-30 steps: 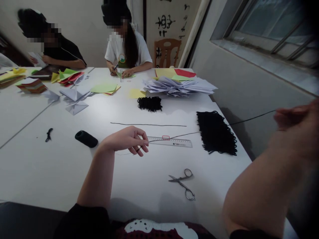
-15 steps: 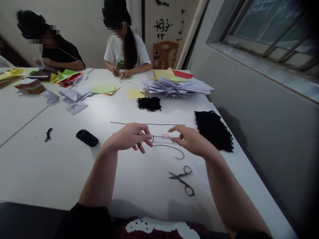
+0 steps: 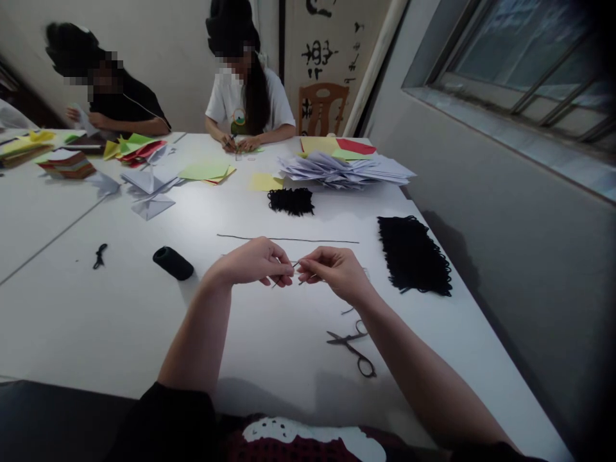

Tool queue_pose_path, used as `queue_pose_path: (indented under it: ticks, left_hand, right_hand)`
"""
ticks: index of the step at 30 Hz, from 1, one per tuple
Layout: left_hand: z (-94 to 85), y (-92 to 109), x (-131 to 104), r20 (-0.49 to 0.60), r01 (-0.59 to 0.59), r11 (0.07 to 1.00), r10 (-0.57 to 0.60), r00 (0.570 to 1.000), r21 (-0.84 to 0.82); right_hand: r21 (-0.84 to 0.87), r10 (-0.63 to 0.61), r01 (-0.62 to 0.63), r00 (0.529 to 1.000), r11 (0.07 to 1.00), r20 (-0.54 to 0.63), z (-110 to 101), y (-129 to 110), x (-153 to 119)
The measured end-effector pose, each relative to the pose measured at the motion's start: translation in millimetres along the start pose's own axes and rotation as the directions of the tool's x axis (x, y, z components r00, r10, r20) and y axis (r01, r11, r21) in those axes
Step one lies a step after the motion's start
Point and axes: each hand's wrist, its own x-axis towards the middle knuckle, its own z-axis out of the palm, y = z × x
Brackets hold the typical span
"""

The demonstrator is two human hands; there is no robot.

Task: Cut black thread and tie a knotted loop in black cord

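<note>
Between my fingertips runs a thin black cord point(image 3: 296, 264), and both hands pinch it. My left hand point(image 3: 264, 262) is closed on one part, with a short end poking out below the fingers. Close beside it, my right hand point(image 3: 332, 269) grips the cord between thumb and forefinger; a loose end point(image 3: 347, 311) shows on the table below. Most of a ruler-like strip behind the hands is hidden. Beyond them a straight black cord point(image 3: 312, 241) lies across the table. Scissors point(image 3: 353, 346) rest with blades apart, nearer to me, partly behind my right forearm.
A spool of black cord point(image 3: 173, 263) and a small cord bundle point(image 3: 100, 256) lie left. Woven black pieces lie at right point(image 3: 414, 256) and farther back point(image 3: 291, 201). Folded papers point(image 3: 346, 170) are stacked behind. Two people sit across the white table point(image 3: 120, 321).
My right hand has moved left, up to my left hand, and closed its fingers on the cord. The left fingers have drawn together. The view has shifted slightly.
</note>
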Motion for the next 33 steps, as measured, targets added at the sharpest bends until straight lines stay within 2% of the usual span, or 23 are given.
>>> queue_pose_path:
  ticks: [7,13,15,17,19,21,22,24,28,30,33]
  left_hand:
    - [-8.3,-5.7,0.1,0.007,0.066,0.996,-0.065,0.998,-0.055]
    - [-15.6,-11.6,0.2,-0.002,0.089,0.991,-0.090,0.996,-0.098]
    - [-18.1,-14.4,1.8,0.003,0.103,0.987,-0.103,0.995,-0.126]
    - [-20.7,-17.5,3.8,-0.002,0.121,0.983,-0.123,0.992,-0.141]
    - [-23.5,-20.6,5.4,-0.024,0.139,0.980,-0.143,0.989,-0.141]
    - [-26.1,-23.4,6.5,-0.046,0.150,0.980,-0.158,0.986,-0.131]
    - [-27.3,-24.6,6.9,-0.053,0.155,0.980,-0.163,0.985,-0.129]
    - [-29.3,-26.6,7.5,-0.061,0.158,0.978,-0.167,0.984,-0.134]
    - [-31.5,-28.6,8.8,-0.089,0.163,0.972,-0.180,0.980,-0.171]
    - [-31.9,-28.6,9.2,-0.099,0.165,0.970,-0.185,0.978,-0.179]
    - [-32.3,-28.8,8.8,-0.102,0.160,0.972,-0.179,0.979,-0.171]
  right_hand:
    - [-0.026,-0.031,0.029,0.997,0.999,-0.077,-6.7,4.3,-0.1]
    - [-0.065,-0.079,0.072,0.991,0.995,-0.107,-1.8,8.5,3.5]
    - [-0.125,-0.078,0.064,0.991,0.990,-0.107,-0.7,9.3,6.2]
    - [-0.303,-0.111,0.075,0.988,0.950,-0.104,-3.6,9.9,4.0]
    - [-0.574,-0.210,0.129,0.975,0.809,-0.077,-12.1,11.8,-7.9]
    - [-0.802,-0.311,0.202,0.950,0.562,0.022,-25.2,17.7,-31.7]
    - [-0.869,-0.312,0.231,0.945,0.438,0.094,-32.5,23.0,-47.1]
    - [-0.930,-0.314,0.290,0.925,0.226,0.213,-46.3,39.2,-81.1]
    - [-0.949,-0.369,0.296,0.874,-0.113,0.316,-62.8,85.2,-137.0]
    - [-0.940,-0.382,0.272,0.862,-0.205,0.333,-65.3,106.2,-152.4]
    - [-0.938,-0.394,0.265,0.856,-0.224,0.335,-64.8,125.4,-164.6]
